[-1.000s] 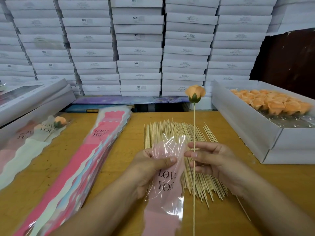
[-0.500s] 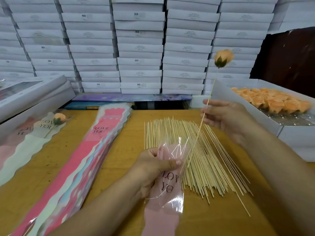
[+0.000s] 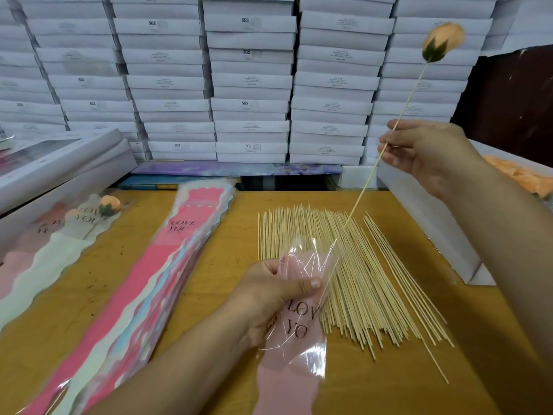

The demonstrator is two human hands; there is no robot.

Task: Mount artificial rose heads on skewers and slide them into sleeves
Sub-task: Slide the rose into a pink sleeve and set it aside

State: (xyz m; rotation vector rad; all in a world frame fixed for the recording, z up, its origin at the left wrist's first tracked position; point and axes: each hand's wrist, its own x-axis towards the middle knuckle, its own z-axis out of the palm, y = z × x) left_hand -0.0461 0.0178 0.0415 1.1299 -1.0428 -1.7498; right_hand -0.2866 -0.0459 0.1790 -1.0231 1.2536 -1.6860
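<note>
My right hand pinches a wooden skewer that carries an orange rose head with a green base, held high at the right and slanted down to the left. The skewer's lower tip hangs over the skewer pile, a little above the sleeve's mouth. My left hand grips a pink and clear sleeve printed "LOVE YOU", its clear top held apart by thumb and fingers. The sleeve's pink tail runs off the bottom edge.
A fan of loose skewers lies on the wooden table. A stack of pink sleeves lies to the left, finished sleeved roses further left. A white box with orange rose heads stands at right. Stacked white boxes line the back.
My right hand has lifted the skewered rose up and to the right, pulling its lower end away from my left hand and the sleeve. My left hand keeps holding the sleeve in place.
</note>
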